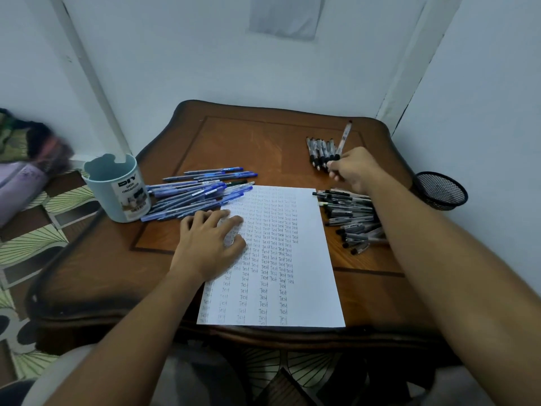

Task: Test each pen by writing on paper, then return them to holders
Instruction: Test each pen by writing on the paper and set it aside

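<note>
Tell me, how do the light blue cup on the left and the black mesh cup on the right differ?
The light blue cup has solid walls and a printed label; the black mesh cup is see-through wire with no label. The blue cup looks taller, the mesh cup squatter. Blue pens lie beside the blue cup, black pens nearer the mesh cup. Both stand upright at the table's edges, with no pens visible inside.

A home room, most likely: carved wooden tabletop pushed into a corner of plain pale walls, leaf-patterned floor covering alongside, bundled cloth at left. Household stationery about: a mug-shaped desk organizer, a black mesh holder, 1 sheet of paper.
</note>
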`<move>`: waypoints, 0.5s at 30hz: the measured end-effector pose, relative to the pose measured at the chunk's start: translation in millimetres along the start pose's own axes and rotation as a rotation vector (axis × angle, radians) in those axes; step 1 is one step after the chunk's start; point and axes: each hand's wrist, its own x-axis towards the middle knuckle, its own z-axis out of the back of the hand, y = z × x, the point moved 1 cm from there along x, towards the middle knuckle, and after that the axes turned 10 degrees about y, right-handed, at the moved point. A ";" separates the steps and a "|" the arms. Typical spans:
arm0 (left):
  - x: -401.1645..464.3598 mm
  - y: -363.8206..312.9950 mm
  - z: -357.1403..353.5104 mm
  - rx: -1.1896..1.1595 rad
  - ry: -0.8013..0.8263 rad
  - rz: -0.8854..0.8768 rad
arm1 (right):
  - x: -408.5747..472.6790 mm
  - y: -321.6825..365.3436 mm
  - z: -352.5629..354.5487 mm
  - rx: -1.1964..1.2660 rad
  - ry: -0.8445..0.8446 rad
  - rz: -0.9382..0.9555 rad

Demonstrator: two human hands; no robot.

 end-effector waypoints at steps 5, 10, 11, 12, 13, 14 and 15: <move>0.1 -0.5 -0.2 0.005 0.006 -0.002 | 41.3 -18.4 16.7 -0.167 -0.166 -0.031; 0.3 0.0 -1.3 -0.009 -0.004 -0.013 | 62.8 -33.2 21.4 -0.274 -0.242 -0.076; 0.3 -0.2 -1.2 -0.010 -0.005 -0.016 | 66.0 -34.7 21.4 -0.284 -0.243 -0.089; 0.7 0.3 -1.1 -0.011 -0.003 -0.016 | 69.6 -36.2 20.3 -0.290 -0.243 -0.098; 0.8 0.5 -1.1 -0.013 -0.003 -0.015 | 70.4 -36.1 18.4 -0.296 -0.245 -0.108; 1.0 0.9 -1.1 -0.013 -0.002 -0.014 | 71.1 -35.7 16.1 -0.305 -0.253 -0.114; 0.8 1.0 -0.9 -0.011 -0.001 -0.013 | 69.8 -34.2 13.3 -0.319 -0.253 -0.118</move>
